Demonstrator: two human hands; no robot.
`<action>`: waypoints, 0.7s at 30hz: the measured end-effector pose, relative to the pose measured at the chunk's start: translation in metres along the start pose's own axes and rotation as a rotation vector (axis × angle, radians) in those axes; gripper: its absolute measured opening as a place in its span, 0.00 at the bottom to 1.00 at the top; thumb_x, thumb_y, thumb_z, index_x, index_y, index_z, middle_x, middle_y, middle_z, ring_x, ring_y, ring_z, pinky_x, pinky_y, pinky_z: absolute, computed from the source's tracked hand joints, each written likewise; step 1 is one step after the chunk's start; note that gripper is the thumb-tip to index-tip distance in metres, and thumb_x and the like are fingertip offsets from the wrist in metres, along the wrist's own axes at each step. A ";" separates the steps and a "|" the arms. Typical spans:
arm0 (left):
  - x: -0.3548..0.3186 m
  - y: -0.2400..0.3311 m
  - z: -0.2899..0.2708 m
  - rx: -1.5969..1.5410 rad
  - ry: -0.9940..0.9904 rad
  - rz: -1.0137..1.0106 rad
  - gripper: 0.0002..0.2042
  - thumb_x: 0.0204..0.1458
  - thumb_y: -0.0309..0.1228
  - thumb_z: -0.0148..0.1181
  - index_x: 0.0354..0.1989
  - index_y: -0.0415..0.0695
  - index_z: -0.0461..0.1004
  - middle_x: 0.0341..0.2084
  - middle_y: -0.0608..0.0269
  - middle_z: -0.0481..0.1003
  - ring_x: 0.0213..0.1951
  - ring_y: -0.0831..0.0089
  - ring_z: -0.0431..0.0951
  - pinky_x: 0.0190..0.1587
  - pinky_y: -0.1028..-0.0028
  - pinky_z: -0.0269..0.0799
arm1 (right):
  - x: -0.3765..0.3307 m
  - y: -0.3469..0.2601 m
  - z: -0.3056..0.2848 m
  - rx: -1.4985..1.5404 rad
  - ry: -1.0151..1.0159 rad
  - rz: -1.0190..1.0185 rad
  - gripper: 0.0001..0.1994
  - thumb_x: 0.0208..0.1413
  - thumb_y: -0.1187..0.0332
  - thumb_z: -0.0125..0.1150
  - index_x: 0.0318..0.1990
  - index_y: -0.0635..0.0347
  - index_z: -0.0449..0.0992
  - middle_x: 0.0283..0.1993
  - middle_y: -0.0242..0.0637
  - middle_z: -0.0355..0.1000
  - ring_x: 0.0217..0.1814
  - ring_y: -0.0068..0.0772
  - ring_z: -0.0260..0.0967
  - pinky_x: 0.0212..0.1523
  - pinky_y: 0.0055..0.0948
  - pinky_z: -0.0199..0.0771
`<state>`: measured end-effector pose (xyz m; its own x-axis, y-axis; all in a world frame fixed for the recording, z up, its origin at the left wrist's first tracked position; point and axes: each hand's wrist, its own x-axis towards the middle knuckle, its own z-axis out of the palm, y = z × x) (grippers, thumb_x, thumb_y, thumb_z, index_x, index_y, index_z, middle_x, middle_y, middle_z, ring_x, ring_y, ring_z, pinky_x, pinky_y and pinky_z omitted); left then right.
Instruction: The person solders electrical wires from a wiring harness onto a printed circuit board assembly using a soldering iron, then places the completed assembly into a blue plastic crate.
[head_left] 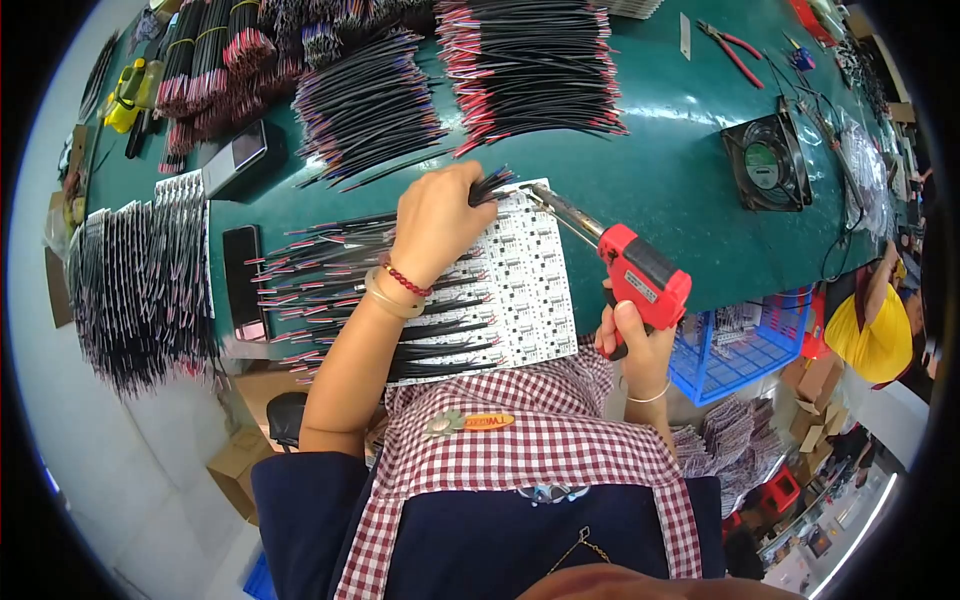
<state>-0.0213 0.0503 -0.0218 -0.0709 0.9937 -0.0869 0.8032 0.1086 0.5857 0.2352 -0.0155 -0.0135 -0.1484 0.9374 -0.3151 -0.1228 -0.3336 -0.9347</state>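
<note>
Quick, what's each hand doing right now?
Left hand: closed, holding thin black wires with coloured ends.
Right hand: closed, holding the red-and-black, pistol-shaped soldering tool.

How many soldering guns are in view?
1: the red-and-black soldering gun, in the person's right hand, its tip by the far edge of the white circuit boards. Any others could be hidden along the picture's crowded right side.

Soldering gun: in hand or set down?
In hand: the right hand grips the red and black soldering gun, its front end by the white board panel. Powered or not: cannot tell.
</note>
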 end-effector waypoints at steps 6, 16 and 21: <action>0.002 -0.004 -0.001 -0.017 -0.034 -0.012 0.08 0.40 0.30 0.61 0.25 0.38 0.72 0.22 0.49 0.75 0.29 0.48 0.76 0.32 0.56 0.69 | 0.005 0.002 -0.002 -0.157 -0.038 0.024 0.15 0.58 0.66 0.56 0.47 0.71 0.71 0.20 0.32 0.66 0.16 0.19 0.60 0.19 0.22 0.65; 0.003 -0.004 0.005 -0.012 0.020 0.002 0.09 0.42 0.30 0.61 0.23 0.37 0.70 0.18 0.48 0.72 0.25 0.48 0.74 0.29 0.58 0.67 | -0.002 0.013 -0.009 -0.207 0.040 0.043 0.06 0.52 0.72 0.66 0.34 0.62 0.75 0.21 0.27 0.70 0.18 0.16 0.64 0.19 0.19 0.62; 0.003 -0.004 0.006 -0.012 0.018 0.006 0.09 0.41 0.30 0.61 0.22 0.37 0.70 0.18 0.48 0.72 0.25 0.48 0.74 0.29 0.59 0.67 | -0.005 0.001 -0.003 -0.230 0.036 0.008 0.16 0.59 0.66 0.56 0.48 0.69 0.70 0.18 0.32 0.63 0.15 0.20 0.59 0.18 0.22 0.61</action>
<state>-0.0217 0.0527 -0.0290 -0.0769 0.9946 -0.0692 0.7966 0.1031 0.5957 0.2388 -0.0204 -0.0138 -0.1133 0.9392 -0.3242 0.1055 -0.3130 -0.9439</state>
